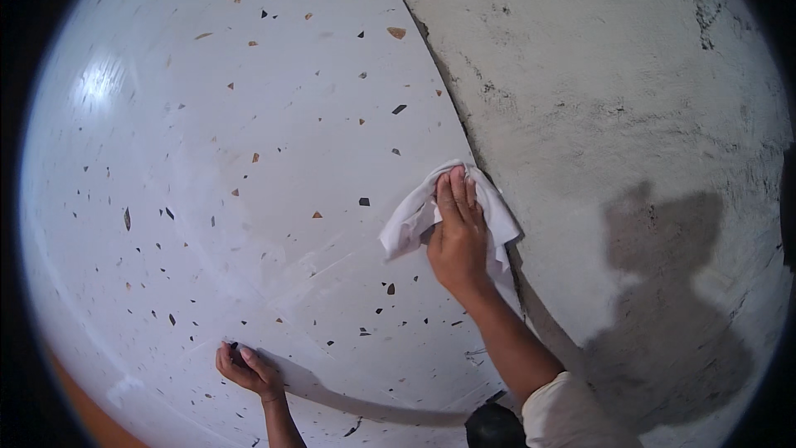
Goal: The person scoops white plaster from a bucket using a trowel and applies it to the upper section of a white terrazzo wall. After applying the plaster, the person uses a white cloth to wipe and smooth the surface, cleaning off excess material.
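Up against the white speckled terrazzo panel (290, 124), near its right edge, my right hand (460, 236) presses a crumpled white cloth (406, 220). Its fingers point upward and lie close together over the cloth. Lower left, my left hand (247, 369) is near the same panel, fingers curled in. Something dark shows between the thumb and fingers; whether it is a small object, a chip in the panel or just shadow is unclear.
Rough grey plaster wall (580, 99) borders the panel along a dark, uneven seam on the right. My shadow (672, 307) falls on the plaster. A rounded black thing (493, 427) shows at the bottom by my right sleeve (572, 415). An orange-brown strip (91, 402) lies at lower left.
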